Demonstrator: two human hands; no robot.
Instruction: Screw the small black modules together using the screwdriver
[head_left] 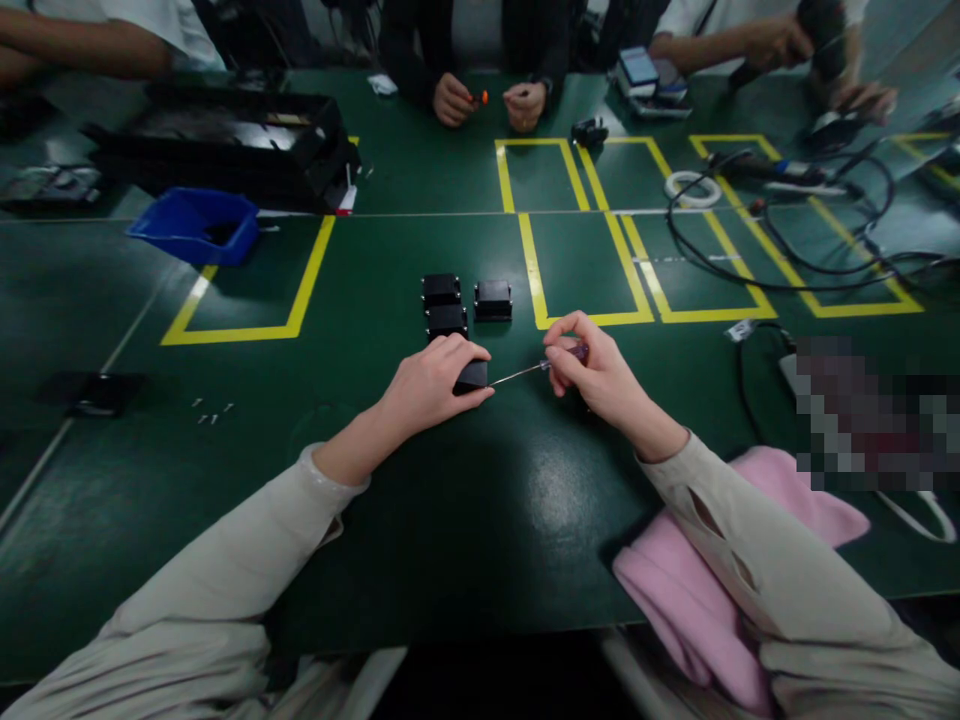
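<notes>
We are pressing our left hand (433,383) over the small black box (472,376) on the green table (450,520), fingers curled around it, while our right hand (592,372) is pinching the screwdriver (536,368). We are best keeping the blade level and the box pinned; 3 more boxes (465,300) are waiting just behind.

Legible text: none. Worktop (465,520) carries yellow taped outlines (247,328) only, no lettering. Small black boxes (493,298): no readable label. Blue bin (193,226): unmarked. Handheld device (638,66) at far edge: lit screen, content too small to read. Blurred patch at right: nothing readable.
</notes>
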